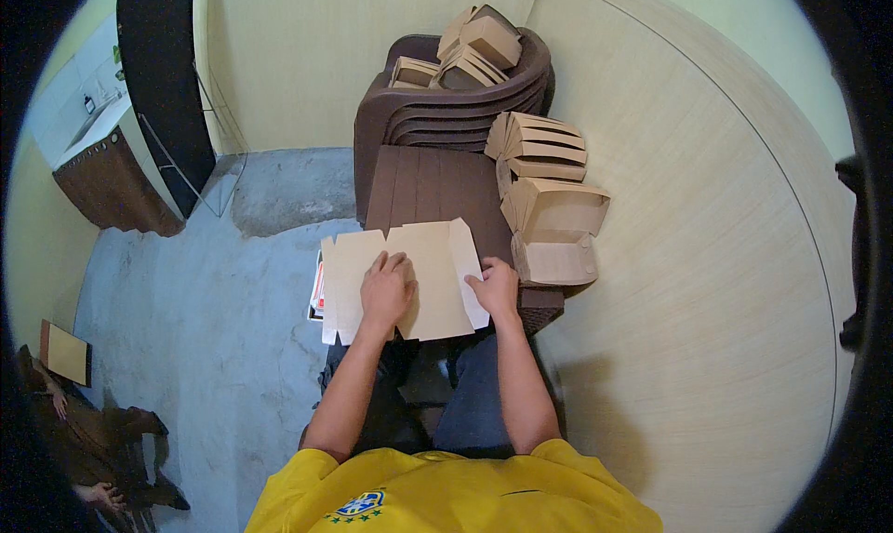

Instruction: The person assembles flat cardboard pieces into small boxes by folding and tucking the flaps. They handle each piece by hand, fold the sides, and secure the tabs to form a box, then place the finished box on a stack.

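Right hand (495,289) pinching the side flap of a flat cardboard sheet (433,296), left hand (387,293) resting palm-down on it, fingers loosely extended.
The sheet lies across the near end of a brown slatted surface (433,184); folded boxes (563,203) line its right side, others sit atop stacked brown chairs (377,124).

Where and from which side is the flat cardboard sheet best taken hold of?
Probably by the pale flap along the right edge of the cardboard sheet, coming from the right. The flap is a narrow strip at a crease and seems tilted; the right hand touches it there, while the left hand rests nearer the middle.
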`<state>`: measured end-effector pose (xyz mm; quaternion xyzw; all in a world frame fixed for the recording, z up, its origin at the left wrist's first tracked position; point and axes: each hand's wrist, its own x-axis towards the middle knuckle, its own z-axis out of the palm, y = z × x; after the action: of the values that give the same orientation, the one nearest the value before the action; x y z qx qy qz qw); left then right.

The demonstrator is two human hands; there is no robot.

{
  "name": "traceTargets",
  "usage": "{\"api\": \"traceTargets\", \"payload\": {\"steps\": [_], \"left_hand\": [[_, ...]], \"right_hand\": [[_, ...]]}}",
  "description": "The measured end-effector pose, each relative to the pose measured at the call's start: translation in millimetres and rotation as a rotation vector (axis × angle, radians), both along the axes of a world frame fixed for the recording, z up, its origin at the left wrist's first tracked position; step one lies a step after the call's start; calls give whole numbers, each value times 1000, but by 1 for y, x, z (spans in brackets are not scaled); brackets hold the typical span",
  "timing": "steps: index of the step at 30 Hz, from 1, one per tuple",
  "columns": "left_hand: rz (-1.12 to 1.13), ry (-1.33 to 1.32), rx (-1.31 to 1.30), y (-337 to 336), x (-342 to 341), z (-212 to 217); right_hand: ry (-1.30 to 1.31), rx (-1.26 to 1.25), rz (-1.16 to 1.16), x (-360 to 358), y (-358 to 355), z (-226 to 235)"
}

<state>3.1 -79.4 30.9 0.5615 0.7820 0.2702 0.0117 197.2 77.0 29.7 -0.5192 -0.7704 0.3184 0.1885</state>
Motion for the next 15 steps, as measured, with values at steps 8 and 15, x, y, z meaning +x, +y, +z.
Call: {"api": "traceTargets", "payload": {"steps": [8,15], "left_hand": [[1,107,159,21,18,-21],[18,70,30,64,35,-11]], "right_hand": [[710,-722,101,8,24,29],[983,-856,103,6,18,54]]}}
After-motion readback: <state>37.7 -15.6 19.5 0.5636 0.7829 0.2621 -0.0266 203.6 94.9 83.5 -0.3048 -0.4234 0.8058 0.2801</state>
